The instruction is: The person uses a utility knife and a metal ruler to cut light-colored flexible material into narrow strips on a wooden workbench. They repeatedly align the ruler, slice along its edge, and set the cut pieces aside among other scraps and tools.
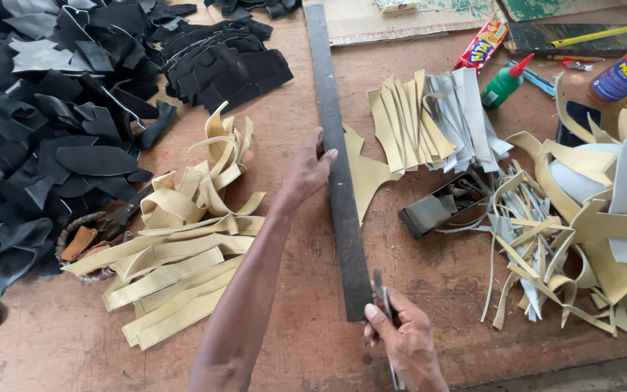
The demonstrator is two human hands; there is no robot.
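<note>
A long dark ruler point(339, 167) is laid across the table point(429, 290) from 12 towards 6 o'clock. It is pressed down near its middle by the left hand point(305, 170), fingers spread flat, thumb on top. A tan piece point(366, 178) is pinned beneath it, jutting out at 3 o'clock. At the ruler's near end a thin knife point(381, 294) is gripped in the clenched right hand point(404, 341). Tan strips point(175, 268) are piled at 9 o'clock, black pieces point(52, 131) at 10 o'clock, offcuts point(546, 247) at 3 o'clock.
</note>
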